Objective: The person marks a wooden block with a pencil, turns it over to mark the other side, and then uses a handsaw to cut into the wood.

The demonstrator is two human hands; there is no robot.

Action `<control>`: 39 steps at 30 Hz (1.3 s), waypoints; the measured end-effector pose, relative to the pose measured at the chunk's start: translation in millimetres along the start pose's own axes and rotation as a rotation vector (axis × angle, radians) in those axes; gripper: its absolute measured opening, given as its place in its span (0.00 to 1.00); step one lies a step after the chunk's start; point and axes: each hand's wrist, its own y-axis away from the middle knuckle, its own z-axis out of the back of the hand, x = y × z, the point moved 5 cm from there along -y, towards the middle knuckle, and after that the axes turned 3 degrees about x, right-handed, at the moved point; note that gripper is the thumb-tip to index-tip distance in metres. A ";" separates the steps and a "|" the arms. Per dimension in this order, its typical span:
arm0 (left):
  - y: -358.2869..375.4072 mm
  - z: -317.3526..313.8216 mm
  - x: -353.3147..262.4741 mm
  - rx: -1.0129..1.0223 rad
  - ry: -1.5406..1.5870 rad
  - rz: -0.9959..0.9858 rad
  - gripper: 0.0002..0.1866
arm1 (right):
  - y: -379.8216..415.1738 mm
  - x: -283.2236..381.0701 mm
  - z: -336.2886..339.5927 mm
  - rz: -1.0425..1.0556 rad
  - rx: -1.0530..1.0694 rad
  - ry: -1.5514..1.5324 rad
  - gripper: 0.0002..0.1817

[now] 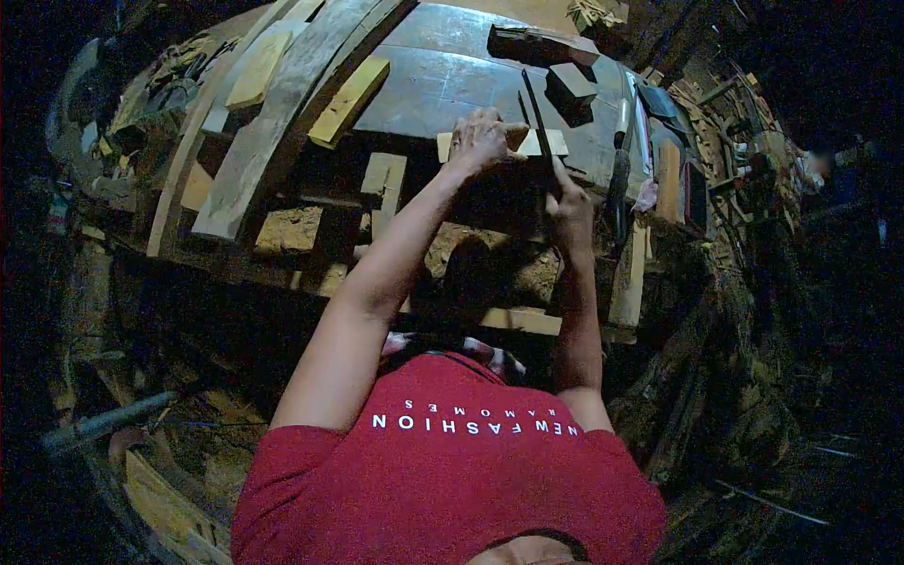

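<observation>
In the head view a small pale strip of wood (pixel 544 142) lies across the near edge of the grey work surface. My left hand (pixel 482 137) is closed over the strip, fingers pressed around it with the ends showing on either side. My right hand (pixel 570 209) is wrapped around the near end of a handsaw (pixel 537 108). Its long, thin, dark blade points away from me and crosses the strip just right of my left hand. The handle is mostly hidden by my fingers and shadow.
Long planks (pixel 282 122) and a yellowish wood block (pixel 349 102) lie at the left. A dark wood block (pixel 541 44) and a small grey block (pixel 572 87) sit at the back right. Wood scraps fill the right side. A lower wooden bar (pixel 521 321) runs near my body.
</observation>
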 end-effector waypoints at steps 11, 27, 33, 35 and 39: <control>0.8 -3.8 -0.1 -0.056 -0.009 -0.040 0.29 | -51.1 0.0 -6.3 -0.024 0.028 0.015 0.29; -2.1 -5.4 0.8 -0.106 -0.068 -0.047 0.31 | -24.0 -3.6 -2.5 0.190 -0.194 0.107 0.27; -1.4 1.8 -4.3 0.009 -0.127 -0.024 0.31 | -20.6 -8.2 -2.4 0.088 -0.054 0.060 0.28; 1.2 9.0 -9.5 0.002 -0.130 -0.012 0.31 | 16.3 17.1 21.4 -0.077 0.036 -0.046 0.29; 3.8 16.1 -14.0 -0.027 -0.151 0.002 0.31 | 50.3 0.3 19.7 0.033 -0.088 -0.158 0.31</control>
